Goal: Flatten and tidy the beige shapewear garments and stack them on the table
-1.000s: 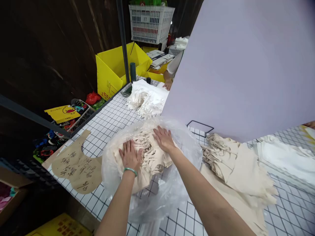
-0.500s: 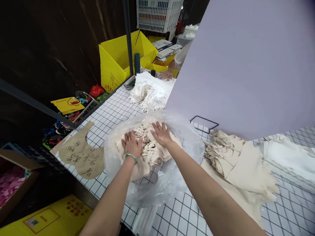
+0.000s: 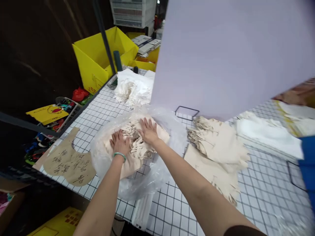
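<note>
Both flat hands (image 3: pixel 134 137) further left now, on cream fabric bundle (image 3: pixel 137 147) in clear plastic (image 3: pixel 147 180).

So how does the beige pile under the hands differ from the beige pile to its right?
The left pile sits inside a clear plastic bag with both hands pressing it; the right pile lies bare on the gridded table, untouched, spread wider. Both are beige cloth with strap handles.

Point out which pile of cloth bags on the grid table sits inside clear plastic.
The beige pile of cloth bags under both hands, left hand and right hand, lies in the clear plastic bag. The other beige pile and the white pile lie bare.
</note>
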### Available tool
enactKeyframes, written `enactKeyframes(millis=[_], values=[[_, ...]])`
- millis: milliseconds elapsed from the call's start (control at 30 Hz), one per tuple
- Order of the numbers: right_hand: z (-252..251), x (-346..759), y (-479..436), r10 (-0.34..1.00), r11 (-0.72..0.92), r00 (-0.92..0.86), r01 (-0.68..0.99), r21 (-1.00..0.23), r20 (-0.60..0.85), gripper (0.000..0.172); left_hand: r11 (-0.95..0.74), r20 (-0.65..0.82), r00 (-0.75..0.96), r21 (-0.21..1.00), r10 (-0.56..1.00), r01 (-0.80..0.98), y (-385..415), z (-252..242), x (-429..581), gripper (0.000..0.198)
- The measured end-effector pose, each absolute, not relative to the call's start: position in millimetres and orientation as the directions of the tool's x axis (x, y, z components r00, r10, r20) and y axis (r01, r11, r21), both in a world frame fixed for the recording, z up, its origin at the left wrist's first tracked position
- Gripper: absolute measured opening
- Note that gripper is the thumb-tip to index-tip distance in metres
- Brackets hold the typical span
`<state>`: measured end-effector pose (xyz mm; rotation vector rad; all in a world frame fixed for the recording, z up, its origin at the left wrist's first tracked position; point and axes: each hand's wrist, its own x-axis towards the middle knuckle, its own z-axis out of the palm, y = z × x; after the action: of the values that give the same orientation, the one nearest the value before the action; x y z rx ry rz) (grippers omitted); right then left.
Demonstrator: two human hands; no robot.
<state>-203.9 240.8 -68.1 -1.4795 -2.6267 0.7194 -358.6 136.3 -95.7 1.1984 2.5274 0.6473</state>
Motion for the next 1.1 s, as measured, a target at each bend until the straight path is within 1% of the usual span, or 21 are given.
enactKeyframes(millis=[67, 133, 167, 200, 233, 267, 300, 367, 400, 433, 467, 500, 533, 600, 633, 700, 833, 967, 1033, 1100], values=[[-57, -183, 210, 0.843, 0.469, -0.538, 0.751, -0.464, -0.018, 0.064, 0.537, -0.023, -0.689, 0.645, 0.725, 0.543, 137, -86, -358, 0.059], [-57, -153, 165, 0.834, 0.526, -0.53, 0.681, -0.509, 0.153, 0.058, 0.505, 0.022, -0.729, 0.707, 0.684, 0.495, 137, -75, -341, 0.056], [-62, -135, 138, 0.836, 0.528, -0.515, 0.664, -0.529, 0.188, 0.056, 0.444, 0.095, -0.722, 0.73, 0.686, 0.519, 136, -68, -325, 0.056], [-69, -114, 111, 0.843, 0.517, -0.503, 0.659, -0.546, 0.192, 0.054, 0.32, 0.223, -0.676, 0.749, 0.702, 0.58, 132, -62, -302, 0.057], [-77, -93, 84, 0.848, 0.505, -0.499, 0.659, -0.558, 0.178, 0.054, 0.145, 0.364, -0.575, 0.742, 0.733, 0.654, 126, -56, -275, 0.057], [-85, -69, 58, 0.851, 0.494, -0.501, 0.661, -0.564, 0.158, 0.054, -0.033, 0.462, -0.431, 0.711, 0.775, 0.703, 118, -51, -243, 0.056], [-93, -45, 36, 0.853, 0.484, -0.503, 0.664, -0.57, 0.139, 0.054, -0.17, 0.506, -0.288, 0.68, 0.813, 0.714, 109, -49, -208, 0.054], [-106, 5, 5, 0.847, 0.474, -0.523, 0.663, -0.579, 0.094, 0.054, -0.369, 0.506, -0.008, 0.64, 0.863, 0.674, 91, -55, -138, 0.05], [-111, 29, -3, 0.844, 0.48, -0.527, 0.657, -0.582, 0.101, 0.053, -0.435, 0.475, 0.123, 0.633, 0.871, 0.641, 85, -64, -107, 0.048], [-115, 53, -6, 0.851, 0.476, -0.513, 0.658, -0.584, 0.116, 0.051, -0.447, 0.423, 0.198, 0.643, 0.884, 0.621, 81, -75, -80, 0.045], [-119, 77, -4, 0.871, 0.456, -0.472, 0.67, -0.586, 0.139, 0.047, -0.412, 0.36, 0.217, 0.665, 0.908, 0.623, 80, -89, -58, 0.042], [-123, 99, 0, 0.906, 0.405, -0.391, 0.699, -0.589, 0.159, 0.042, -0.333, 0.286, 0.181, 0.691, 0.941, 0.641, 82, -104, -41, 0.039], [-127, 120, 8, 0.946, 0.323, -0.28, 0.737, -0.594, 0.167, 0.036, -0.227, 0.207, 0.11, 0.712, 0.972, 0.665, 87, -119, -29, 0.038], [-136, 160, 27, 0.987, 0.121, -0.032, 0.79, -0.601, 0.158, 0.025, -0.006, 0.07, -0.063, 0.717, 0.996, 0.697, 105, -144, -17, 0.038], [-142, 178, 38, 0.986, 0.036, 0.069, 0.798, -0.602, 0.151, 0.022, 0.074, 0.021, -0.125, 0.703, 0.992, 0.707, 116, -154, -15, 0.039], [-153, 210, 61, 0.971, -0.061, 0.189, 0.791, -0.608, 0.149, 0.02, 0.158, -0.032, -0.183, 0.662, 0.983, 0.733, 140, -165, -13, 0.043], [-172, 247, 104, 0.938, -0.127, 0.305, 0.746, -0.654, 0.165, 0.022, 0.168, -0.055, -0.167, 0.579, 0.984, 0.798, 179, -172, -6, 0.05], [-186, 246, 134, 0.873, -0.227, 0.459, 0.685, -0.693, 0.168, 0.029, 0.138, -0.023, -0.147, 0.503, 0.989, 0.853, 201, -180, 3, 0.05], [-190, 240, 138, 0.842, -0.248, 0.509, 0.659, -0.711, 0.178, 0.025, 0.095, 0.009, -0.113, 0.482, 0.994, 0.871, 207, -184, 4, 0.051], [-192, 236, 137, 0.834, -0.208, 0.495, 0.691, -0.692, 0.244, 0.017, 0.005, 0.078, -0.047, 0.466, 0.996, 0.885, 210, -184, 5, 0.053]])
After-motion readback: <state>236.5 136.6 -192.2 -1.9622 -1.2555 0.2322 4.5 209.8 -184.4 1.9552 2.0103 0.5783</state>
